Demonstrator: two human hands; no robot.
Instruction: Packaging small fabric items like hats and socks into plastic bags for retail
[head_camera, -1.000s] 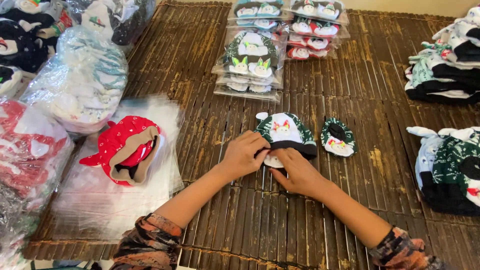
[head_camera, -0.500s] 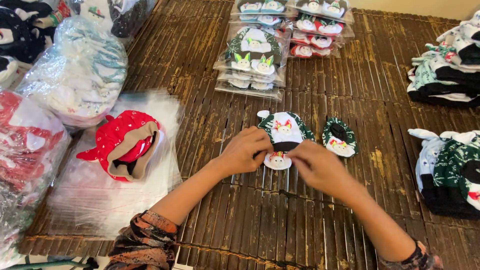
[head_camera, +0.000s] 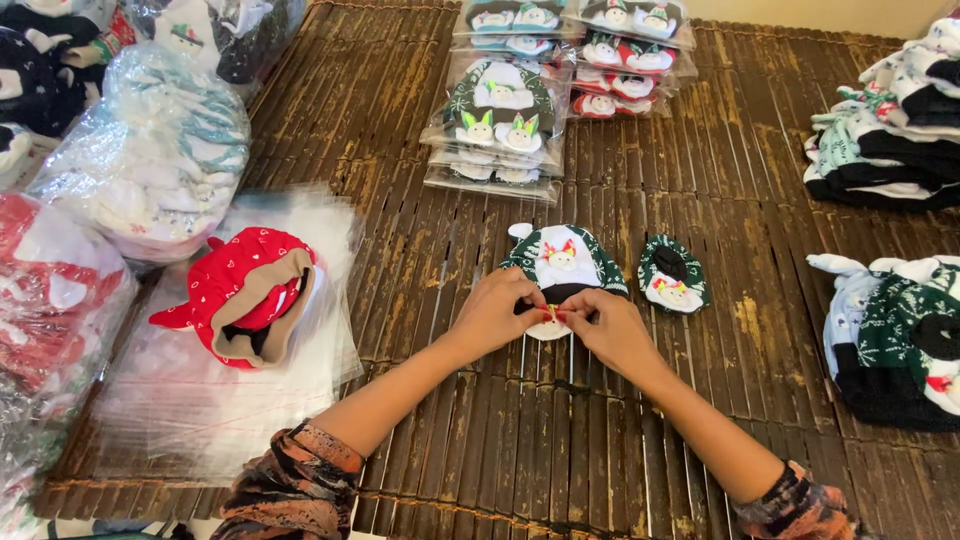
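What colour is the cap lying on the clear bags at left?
Red cap with small white marks and a tan lining, in the head view.

A dark slatted bamboo mat (head_camera: 420, 130) covers the whole work surface, its strips worn pale in patches. Along the top right edge runs a cream strip (head_camera: 800, 15), perhaps a wall or floor. The light is even and soft.

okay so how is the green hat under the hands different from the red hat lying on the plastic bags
The green hat is dark green and white with a small animal face; the red hat is red with pale dots and a tan lining. The green hat lies flat on the slatted table, pinched at its lower edge by the left hand and right hand; the red hat lies untouched on clear bags, its opening gaping. Both are small fabric hats.
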